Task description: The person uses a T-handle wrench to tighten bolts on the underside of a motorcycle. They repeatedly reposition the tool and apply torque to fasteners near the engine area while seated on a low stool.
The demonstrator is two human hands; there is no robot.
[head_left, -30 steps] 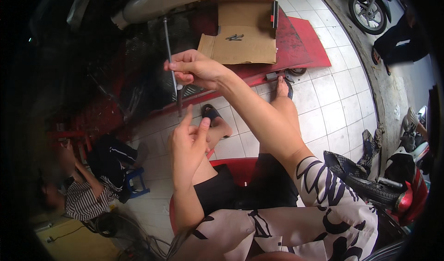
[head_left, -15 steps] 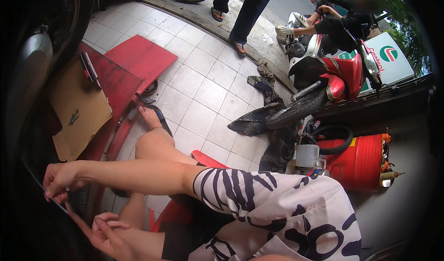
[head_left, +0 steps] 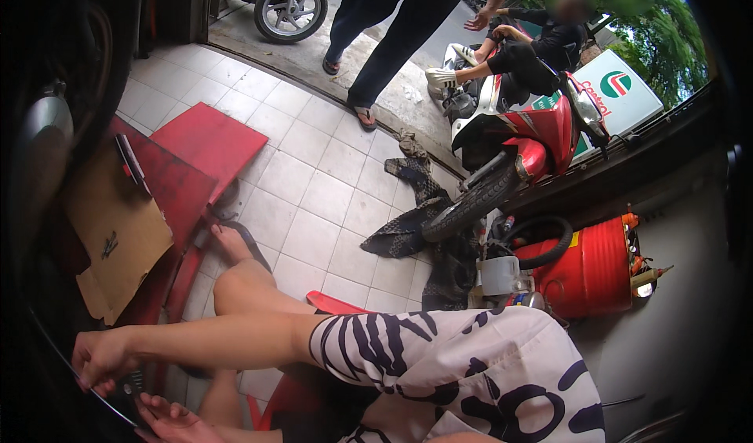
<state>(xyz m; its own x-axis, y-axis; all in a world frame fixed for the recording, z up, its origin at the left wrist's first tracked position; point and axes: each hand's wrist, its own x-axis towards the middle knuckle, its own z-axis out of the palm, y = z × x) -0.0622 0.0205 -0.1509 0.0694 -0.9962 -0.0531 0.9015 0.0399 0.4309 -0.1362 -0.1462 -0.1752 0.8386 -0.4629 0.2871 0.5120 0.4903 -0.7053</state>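
Note:
At the lower left my right hand (head_left: 102,360) is closed on a thin metal rod (head_left: 53,341) that runs down beside the dark motorbike. Just below it, my left hand (head_left: 172,418) is partly in view, palm up with loosely bent, separated fingers close to the rod. A small dark piece (head_left: 129,390) by those fingertips is too small to name. A flattened cardboard box (head_left: 118,270) bearing several small dark bolts (head_left: 110,247) lies on the red platform (head_left: 212,141) above my hands.
A motorbike wheel and silver part (head_left: 49,121) stand left. A red scooter (head_left: 541,149), dark cloth (head_left: 400,223), red tank (head_left: 580,270) and hose occupy the right. A standing person (head_left: 384,43) and a seated person (head_left: 533,47) are at the doorway, near another scooter wheel (head_left: 290,11).
The view has swung rightward toward the doorway since a second ago. My hands now show low at the left, near the rod. The standing person's arm has come into view.

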